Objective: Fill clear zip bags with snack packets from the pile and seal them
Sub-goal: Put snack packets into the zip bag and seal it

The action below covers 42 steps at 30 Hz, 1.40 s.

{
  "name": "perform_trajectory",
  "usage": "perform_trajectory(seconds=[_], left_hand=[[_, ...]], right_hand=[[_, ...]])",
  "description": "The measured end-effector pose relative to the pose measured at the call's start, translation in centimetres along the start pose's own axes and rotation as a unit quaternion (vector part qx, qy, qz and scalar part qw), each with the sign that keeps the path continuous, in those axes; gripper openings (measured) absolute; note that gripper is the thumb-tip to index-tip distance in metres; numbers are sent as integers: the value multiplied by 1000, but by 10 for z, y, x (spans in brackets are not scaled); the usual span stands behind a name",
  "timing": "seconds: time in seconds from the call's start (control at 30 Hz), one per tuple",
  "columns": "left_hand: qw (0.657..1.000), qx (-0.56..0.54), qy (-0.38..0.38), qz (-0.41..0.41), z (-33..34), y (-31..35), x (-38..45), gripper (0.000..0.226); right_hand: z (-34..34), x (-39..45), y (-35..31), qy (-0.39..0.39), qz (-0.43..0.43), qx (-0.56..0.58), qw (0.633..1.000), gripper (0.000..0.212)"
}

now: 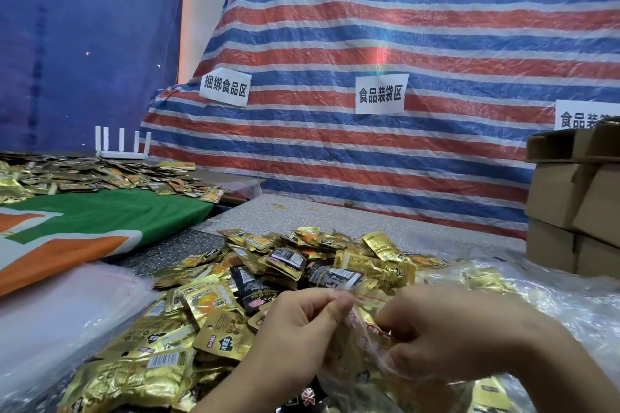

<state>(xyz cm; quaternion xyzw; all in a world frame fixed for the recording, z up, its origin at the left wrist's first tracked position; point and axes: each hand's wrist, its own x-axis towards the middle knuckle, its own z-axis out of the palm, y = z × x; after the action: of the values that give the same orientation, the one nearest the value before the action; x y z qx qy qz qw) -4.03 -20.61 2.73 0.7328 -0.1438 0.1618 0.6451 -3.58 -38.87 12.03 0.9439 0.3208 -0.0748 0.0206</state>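
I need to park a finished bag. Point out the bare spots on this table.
Bare grey tabletop lies between the snack packet pile and the striped tarp, left of the cardboard boxes. A dark strip borders the green cloth. Near both hands it's crowded.

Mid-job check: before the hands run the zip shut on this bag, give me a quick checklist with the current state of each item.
1. Left hand pinches the top edge of the clear zip bag: ok.
2. Right hand grips the same edge from the other side: ok.
3. Bag holds gold packets: ok, some show through the plastic.
4. Zip strip free of packets: cannot tell, fingers and glare cover it.
5. Zip already closed: cannot tell.
6. Pile of snack packets within reach behind the hands: ok.
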Motion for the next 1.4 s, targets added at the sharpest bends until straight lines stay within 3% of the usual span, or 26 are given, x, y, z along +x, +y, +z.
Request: perform_trajectory(seconds=[0.17, 0.33, 0.43, 0.57, 0.63, 0.73, 0.87, 1.03, 1.4], left_hand=[[999, -35, 30, 9, 0, 4, 0, 26], [994, -82, 61, 28, -2, 7, 3, 29], [988, -138, 68, 27, -3, 12, 4, 29], [985, -165, 36, 24, -7, 12, 5, 45], [989, -147, -5, -10, -7, 10, 4, 56], [994, -62, -76, -57, -5, 3, 2, 55], [988, -45, -121, -84, -6, 2, 1, 38], [982, -87, -136, -97, -5, 4, 1, 29], [983, -156, -72, -63, 1, 8, 0, 37]], right_hand=[[1, 1, -3, 27, -8, 3, 1000, 36], [-8, -6, -8, 64, 33, 120, 990, 60], [-8, -11, -11, 108, -17, 79, 991, 48], [-10, -9, -5, 235, -62, 72, 967, 27], [-11, -9, -1, 283, -84, 99, 950, 26], [-10, -10, 5, 321, -96, 136, 932, 22], [-11, -12, 13, 335, -95, 180, 920, 14], [-11, -11, 17, 359, -100, 160, 914, 22], [-10, -5, 22, 341, -49, 155, 926, 11]])
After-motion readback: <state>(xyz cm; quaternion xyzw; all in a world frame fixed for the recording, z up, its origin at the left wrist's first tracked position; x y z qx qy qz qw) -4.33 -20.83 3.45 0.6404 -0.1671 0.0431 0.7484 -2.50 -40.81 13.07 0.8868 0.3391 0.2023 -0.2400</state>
